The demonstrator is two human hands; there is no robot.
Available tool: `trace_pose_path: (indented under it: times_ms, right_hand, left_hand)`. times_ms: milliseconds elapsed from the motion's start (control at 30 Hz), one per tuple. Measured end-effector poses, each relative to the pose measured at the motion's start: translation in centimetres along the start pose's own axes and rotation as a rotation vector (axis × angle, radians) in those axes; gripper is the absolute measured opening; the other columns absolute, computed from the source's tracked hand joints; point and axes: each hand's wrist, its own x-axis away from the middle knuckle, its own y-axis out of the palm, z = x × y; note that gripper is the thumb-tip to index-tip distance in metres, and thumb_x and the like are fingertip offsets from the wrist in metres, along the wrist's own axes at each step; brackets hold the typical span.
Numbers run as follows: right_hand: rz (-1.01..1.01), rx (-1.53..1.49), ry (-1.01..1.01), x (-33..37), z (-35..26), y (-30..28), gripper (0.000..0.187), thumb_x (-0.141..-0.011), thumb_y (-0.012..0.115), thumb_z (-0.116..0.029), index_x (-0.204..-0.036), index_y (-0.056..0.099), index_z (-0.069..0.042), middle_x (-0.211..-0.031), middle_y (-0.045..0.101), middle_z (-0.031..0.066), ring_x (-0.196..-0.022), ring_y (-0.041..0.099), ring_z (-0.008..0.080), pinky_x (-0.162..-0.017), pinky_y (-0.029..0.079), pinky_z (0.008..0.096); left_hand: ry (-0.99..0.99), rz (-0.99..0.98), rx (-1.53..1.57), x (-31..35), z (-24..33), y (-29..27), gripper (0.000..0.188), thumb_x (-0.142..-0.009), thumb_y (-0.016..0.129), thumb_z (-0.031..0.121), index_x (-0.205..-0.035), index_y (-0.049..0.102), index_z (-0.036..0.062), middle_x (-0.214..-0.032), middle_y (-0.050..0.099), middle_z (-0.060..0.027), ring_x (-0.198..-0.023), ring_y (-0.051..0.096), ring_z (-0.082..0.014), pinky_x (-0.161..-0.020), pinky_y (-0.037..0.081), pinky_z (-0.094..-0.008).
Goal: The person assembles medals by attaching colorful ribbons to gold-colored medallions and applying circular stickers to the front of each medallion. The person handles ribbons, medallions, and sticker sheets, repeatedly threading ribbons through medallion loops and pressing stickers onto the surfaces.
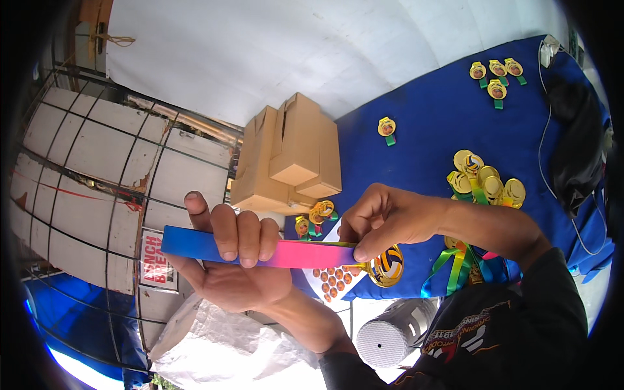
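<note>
A ribbon (312,254), fading from blue to pink to purple, is stretched level between my hands. My left hand (240,276) is closed on its blue part, fingers folded over the front and thumb behind. At the other end my right hand (393,221) pinches the band between thumb and fingers. Just below those fingertips a gold medal (388,266) with a volleyball picture hangs at the ribbon's end, its upper part covered by the hand. Behind it, a white sheet of round orange stickers (335,282) lies at the table's edge.
Several gold medals (491,185) with coloured ribbons are piled on the blue-covered table (416,169). More medals (497,89) lie at its far right, and one medal (387,126) sits alone. Cardboard boxes (296,140) stand far left. A grey cylindrical stool (383,341) is below.
</note>
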Motion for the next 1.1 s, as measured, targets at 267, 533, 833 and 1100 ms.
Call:
trace_pose_path:
  times_ms: [267,533,833,1100]
  right_hand:
    - [0.042,-0.04,-0.091,-0.2,0.0,0.4,0.024,-0.082,0.084,-0.003,-0.078,0.06,-0.001,-0.083,0.07,0.0071,-0.073,0.066,0.0102,-0.063,0.051,0.0268]
    - [0.08,0.116,-0.191,0.2,-0.3,1.5,0.013,-0.091,0.077,-0.005,-0.095,0.068,0.003,-0.088,0.072,0.0057,-0.08,0.069,0.0086,-0.069,0.054,0.0242]
    - [0.208,0.642,-0.489,0.4,0.3,1.6,0.011,-0.09,0.077,-0.002,-0.097,0.071,0.003,-0.091,0.072,0.0107,-0.081,0.07,0.0123,-0.069,0.053,0.026]
    - [0.313,0.767,-0.545,0.7,-0.3,2.6,0.014,-0.086,0.076,-0.006,-0.086,0.066,0.003,-0.08,0.069,0.0114,-0.073,0.069,0.0195,-0.062,0.05,0.031]
  left_hand:
    - [-0.063,0.003,-0.049,-0.1,0.4,-0.2,0.08,-0.104,0.034,0.069,-0.15,0.041,0.0044,-0.078,0.043,-0.0023,-0.062,0.039,-0.0132,-0.06,0.034,-0.0313]
    - [-0.013,0.023,-0.135,0.2,1.1,-0.3,0.083,-0.103,0.033,0.071,-0.148,0.043,0.0029,-0.075,0.039,-0.0008,-0.06,0.035,-0.0116,-0.057,0.031,-0.0304]
    - [0.062,0.096,-0.139,-0.3,0.4,-0.4,0.081,-0.103,0.037,0.069,-0.144,0.049,0.0012,-0.073,0.036,0.0003,-0.057,0.031,-0.0107,-0.057,0.028,-0.0289]
    - [0.031,-0.031,-0.103,-1.2,-0.2,0.0,0.073,-0.103,0.046,0.061,-0.139,0.047,-0.003,-0.073,0.037,-0.0004,-0.059,0.032,-0.0114,-0.058,0.03,-0.0296]
